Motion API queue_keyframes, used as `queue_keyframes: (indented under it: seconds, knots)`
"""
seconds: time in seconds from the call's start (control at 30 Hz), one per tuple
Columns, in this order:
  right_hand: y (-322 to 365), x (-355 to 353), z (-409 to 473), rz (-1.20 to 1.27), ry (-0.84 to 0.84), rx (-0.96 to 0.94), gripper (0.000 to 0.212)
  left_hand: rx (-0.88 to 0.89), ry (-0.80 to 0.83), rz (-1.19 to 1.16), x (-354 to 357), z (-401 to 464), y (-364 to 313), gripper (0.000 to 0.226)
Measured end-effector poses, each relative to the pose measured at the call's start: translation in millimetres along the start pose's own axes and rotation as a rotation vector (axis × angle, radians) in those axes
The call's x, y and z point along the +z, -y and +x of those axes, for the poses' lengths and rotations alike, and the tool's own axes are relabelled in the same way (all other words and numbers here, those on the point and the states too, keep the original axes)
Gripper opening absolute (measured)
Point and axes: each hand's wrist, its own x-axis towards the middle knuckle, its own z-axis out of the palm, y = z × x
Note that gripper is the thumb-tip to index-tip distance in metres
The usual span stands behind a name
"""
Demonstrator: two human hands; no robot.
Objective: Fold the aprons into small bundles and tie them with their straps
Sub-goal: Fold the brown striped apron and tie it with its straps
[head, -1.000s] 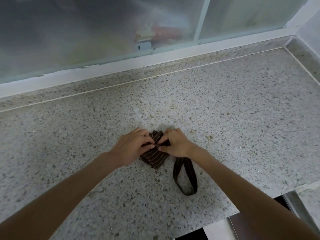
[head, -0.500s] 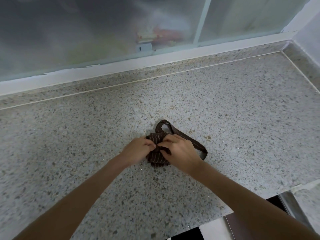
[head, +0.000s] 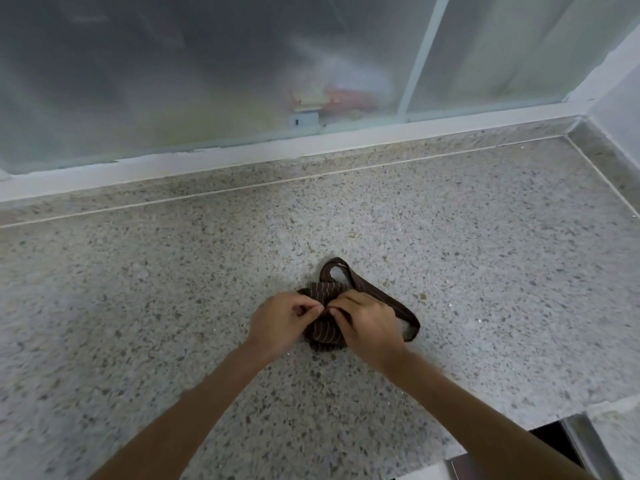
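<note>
A small folded bundle of brown apron with thin pale stripes [head: 325,332] lies on the speckled stone counter [head: 173,306]. Its strap [head: 377,297] loops out behind and to the right of the bundle, lying flat on the counter. My left hand [head: 280,323] pinches cloth at the top of the bundle with thumb and fingers. My right hand [head: 367,323] meets it fingertip to fingertip and also pinches the strap there. The hands cover most of the bundle's middle.
A frosted sliding window with a white frame [head: 311,147] runs along the back of the counter. A raised stone rim [head: 602,157] closes the right side. The counter's front edge drops off at the lower right, by a metal edge [head: 585,445].
The strap loop that lay in front of the bundle, toward me, has swung over to behind it and to the right. Both hands have shifted slightly nearer me and stay on the bundle.
</note>
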Motion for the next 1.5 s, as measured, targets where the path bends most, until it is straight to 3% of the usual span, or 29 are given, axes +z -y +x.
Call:
queue_keyframes:
  seconds: [0.13, 0.43, 0.53, 0.7, 0.83, 0.9, 1.03, 1.17, 1.27, 1.33, 1.4, 1.5]
  knots:
    - [2, -5, 9, 0.001, 0.077, -0.046, 0.019, 0.013, -0.01, 0.205, -7, -4, 1, 0.02]
    - [16, 1, 11, -0.231, 0.099, -0.194, 0.004, 0.026, -0.023, 0.255, -6, -5, 4, 0.02]
    - [15, -8, 13, -0.057, 0.18, -0.02, 0.015, 0.07, 0.014, 0.382, -11, -4, 0, 0.023]
    - [23, -12, 23, 0.305, 0.384, 0.343, 0.015, 0.096, 0.02, 0.433, -7, -10, 1, 0.03]
    - [32, -22, 47, 0.282, 0.761, 0.406, 0.03, 0.125, -0.016, 0.423, -1, -13, 6, 0.033]
    - [24, -28, 56, 0.372, 0.808, 0.429, 0.033, 0.133, -0.037, 0.388, 0, -13, 9, 0.031]
    - [15, -24, 52, 0.306, 0.476, 0.431, 0.013, 0.059, -0.071, 0.273, -2, -12, 9, 0.025]
    - [19, -11, 37, 0.33, 0.273, 0.489, 0.013, 0.058, -0.167, 0.262, -5, -16, 3, 0.021]
    - [20, -5, 32, 0.264, 0.159, 0.452, 0.018, 0.172, -0.216, 0.379, -6, -19, -3, 0.019]
    - [23, -2, 26, 0.071, 0.108, 0.312, 0.02, 0.237, -0.186, 0.476, -5, -19, -2, 0.024]
    - [22, 0, 18, -0.128, -0.008, 0.054, 0.01, 0.243, -0.148, 0.525, -4, -18, 0, 0.027]
    - [13, 0, 7, -0.258, -0.121, -0.203, 0.017, 0.267, -0.116, 0.652, -1, -20, 1, 0.02]
